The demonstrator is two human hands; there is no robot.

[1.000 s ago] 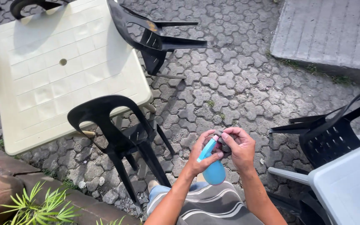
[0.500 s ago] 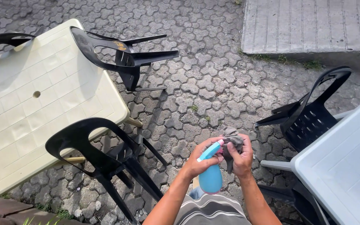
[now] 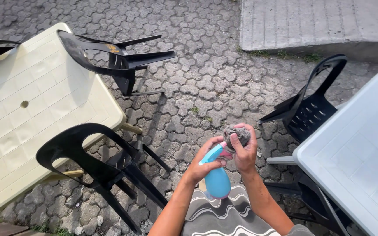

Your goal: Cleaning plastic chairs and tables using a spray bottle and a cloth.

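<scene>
Blue plastic fills the left hand (image 3: 204, 162): its fingers are wrapped round the neck and trigger head of a spray bottle (image 3: 217, 181), whose rounded body hangs below the fist, just above the person's grey-and-white wave-patterned garment (image 3: 224, 216). The bottle's pink nozzle (image 3: 225, 153) points toward the right hand (image 3: 244, 153), which touches it from the other side. That right hand is clenched round a bunched grey cloth (image 3: 238, 133), held up at the fingertips directly over the nozzle, so cloth and bottle top meet between the two hands.

Just left of the left forearm stands a black plastic chair (image 3: 97, 164), tipped forward with its curved back leaning against the edge of a cream plastic table (image 3: 31, 109). The table spreads out further to the left, with a small round hole in its slatted top. Beyond it, up and left of the hands, a second black chair (image 3: 119, 61) leans on the table's far corner in the same way.

Right of the right hand, a third black chair (image 3: 311, 107) tilts against a white table (image 3: 359, 153), which fills the lower right corner.

Under everything lies grey interlocking paving (image 3: 197, 74). Farthest from the hands, at the upper right, a raised concrete slab (image 3: 316, 22) begins, with tufts of grass along its edge.
</scene>
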